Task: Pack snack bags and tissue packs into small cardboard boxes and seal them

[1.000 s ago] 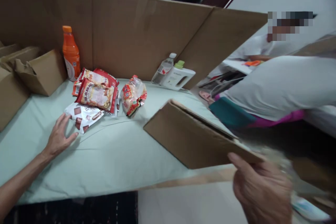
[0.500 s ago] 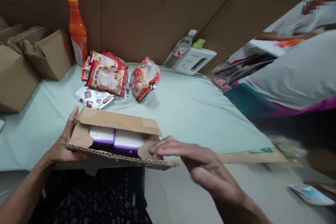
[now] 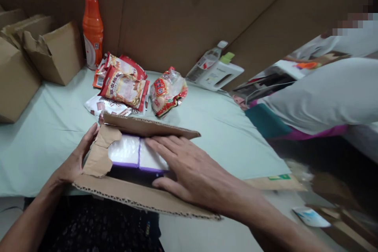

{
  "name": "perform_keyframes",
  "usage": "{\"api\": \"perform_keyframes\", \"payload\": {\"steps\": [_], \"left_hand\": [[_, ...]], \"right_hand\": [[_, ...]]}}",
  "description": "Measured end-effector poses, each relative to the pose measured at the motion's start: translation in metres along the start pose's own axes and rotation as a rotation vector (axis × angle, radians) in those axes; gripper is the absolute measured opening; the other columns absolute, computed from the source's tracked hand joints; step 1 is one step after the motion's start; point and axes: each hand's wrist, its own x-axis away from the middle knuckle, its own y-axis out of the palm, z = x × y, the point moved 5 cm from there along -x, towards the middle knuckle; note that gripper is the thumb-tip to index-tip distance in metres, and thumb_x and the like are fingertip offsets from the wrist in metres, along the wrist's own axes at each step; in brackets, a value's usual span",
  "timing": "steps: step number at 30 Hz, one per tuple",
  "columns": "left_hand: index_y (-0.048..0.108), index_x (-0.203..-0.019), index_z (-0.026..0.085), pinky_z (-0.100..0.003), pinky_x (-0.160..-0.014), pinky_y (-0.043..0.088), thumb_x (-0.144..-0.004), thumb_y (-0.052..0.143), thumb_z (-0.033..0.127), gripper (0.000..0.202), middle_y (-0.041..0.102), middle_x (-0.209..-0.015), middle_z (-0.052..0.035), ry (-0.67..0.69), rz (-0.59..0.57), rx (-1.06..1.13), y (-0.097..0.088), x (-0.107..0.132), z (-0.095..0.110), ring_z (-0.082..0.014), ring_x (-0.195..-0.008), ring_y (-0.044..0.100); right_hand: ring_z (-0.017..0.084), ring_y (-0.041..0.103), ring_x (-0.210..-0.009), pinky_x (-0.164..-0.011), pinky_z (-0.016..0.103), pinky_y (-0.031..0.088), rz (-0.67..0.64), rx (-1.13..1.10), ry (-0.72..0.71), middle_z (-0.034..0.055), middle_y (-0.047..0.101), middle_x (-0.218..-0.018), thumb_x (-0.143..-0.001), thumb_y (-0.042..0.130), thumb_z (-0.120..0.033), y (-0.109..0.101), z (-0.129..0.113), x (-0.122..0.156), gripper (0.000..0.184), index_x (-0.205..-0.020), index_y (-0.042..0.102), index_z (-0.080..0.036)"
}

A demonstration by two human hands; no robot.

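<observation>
While left grip [image 3: 76, 158] clasps the carton [image 3: 126, 190], right grip [image 3: 189, 167] (spread, unclosed) overlies white packs [image 3: 124, 150].

Packs [image 3: 124, 151] in carton [image 3: 132, 193], snack bags [image 3: 125, 88] behind, boxes [image 3: 63, 55] left

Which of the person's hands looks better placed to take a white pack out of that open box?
Probably the right hand: it reaches into the open box, over one white pack, while the left hand is against the outside of the box's left end.
</observation>
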Motion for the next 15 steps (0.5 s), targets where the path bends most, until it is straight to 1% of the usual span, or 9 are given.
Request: {"api": "perform_keyframes", "payload": {"steps": [3,5,8,9,10,12,13,15], "left_hand": [[0.027,-0.164,0.044,-0.063,-0.131,0.011,-0.067,0.091,0.064,0.118,0.021,-0.175,0.0001,0.043,-0.010,-0.036,0.003,-0.005,0.011,-0.0416,-0.161,0.013],[0.029,-0.163,0.046,-0.063,-0.131,0.011,-0.066,0.090,0.068,0.117,0.024,-0.174,0.0013,0.064,-0.008,-0.047,0.003,-0.006,0.014,-0.0418,-0.161,0.015],[0.027,-0.164,0.044,-0.062,-0.131,0.011,-0.066,0.091,0.066,0.119,0.024,-0.174,-0.0010,0.081,-0.009,-0.075,0.004,-0.006,0.015,-0.0436,-0.161,0.015],[0.026,-0.165,0.043,-0.061,-0.131,0.011,-0.066,0.092,0.065,0.121,0.023,-0.174,-0.0022,0.083,-0.017,-0.084,0.004,-0.005,0.014,-0.0442,-0.160,0.014],[0.024,-0.165,0.041,-0.062,-0.131,0.010,-0.066,0.091,0.064,0.122,0.023,-0.175,-0.0037,0.083,-0.028,-0.088,0.005,-0.005,0.014,-0.0448,-0.160,0.014],[0.021,-0.167,0.038,-0.064,-0.131,0.010,-0.066,0.090,0.068,0.126,0.024,-0.174,-0.0075,0.073,-0.049,-0.070,0.007,-0.004,0.012,-0.0463,-0.160,0.016],[0.021,-0.167,0.036,-0.065,-0.130,0.011,-0.065,0.089,0.070,0.128,0.025,-0.173,-0.0092,0.064,-0.056,-0.056,0.007,-0.004,0.011,-0.0471,-0.159,0.017],[0.022,-0.167,0.035,-0.065,-0.130,0.013,-0.065,0.089,0.070,0.127,0.029,-0.172,-0.0100,0.053,-0.050,-0.051,0.005,-0.004,0.009,-0.0474,-0.159,0.019]], "right_hand": [[0.037,0.063,-0.114,-0.097,0.052,0.052,0.030,0.145,0.068,0.0239,0.067,-0.132,-0.084,0.079,-0.042,0.004,-0.006,-0.010,0.073,-0.142,0.056,-0.004],[0.035,0.064,-0.104,-0.093,0.049,0.050,0.012,0.193,0.093,0.0212,0.070,-0.120,-0.081,0.081,-0.044,0.001,-0.011,-0.015,0.067,-0.132,0.063,-0.005],[0.032,0.061,-0.093,-0.086,0.046,0.048,-0.077,0.190,0.117,0.0150,0.070,-0.103,-0.078,0.084,-0.047,-0.002,-0.014,-0.019,0.050,-0.111,0.070,-0.012],[0.031,0.060,-0.094,-0.086,0.045,0.046,-0.095,0.171,0.109,0.0141,0.070,-0.104,-0.077,0.085,-0.047,-0.003,-0.015,-0.020,0.047,-0.107,0.070,-0.014],[0.032,0.060,-0.098,-0.088,0.045,0.045,-0.100,0.147,0.093,0.0142,0.070,-0.109,-0.076,0.085,-0.047,-0.004,-0.016,-0.021,0.046,-0.107,0.070,-0.016],[0.032,0.059,-0.105,-0.092,0.046,0.043,-0.102,0.099,0.062,0.0146,0.069,-0.119,-0.078,0.084,-0.044,-0.002,-0.019,-0.023,0.044,-0.111,0.069,-0.018],[0.032,0.059,-0.106,-0.093,0.046,0.043,-0.115,0.079,0.059,0.0146,0.069,-0.120,-0.080,0.082,-0.041,0.000,-0.021,-0.023,0.042,-0.111,0.068,-0.018],[0.030,0.060,-0.099,-0.092,0.046,0.043,-0.162,0.045,0.084,0.0136,0.072,-0.111,-0.082,0.076,-0.033,0.003,-0.022,-0.023,0.031,-0.107,0.068,-0.016]]}}
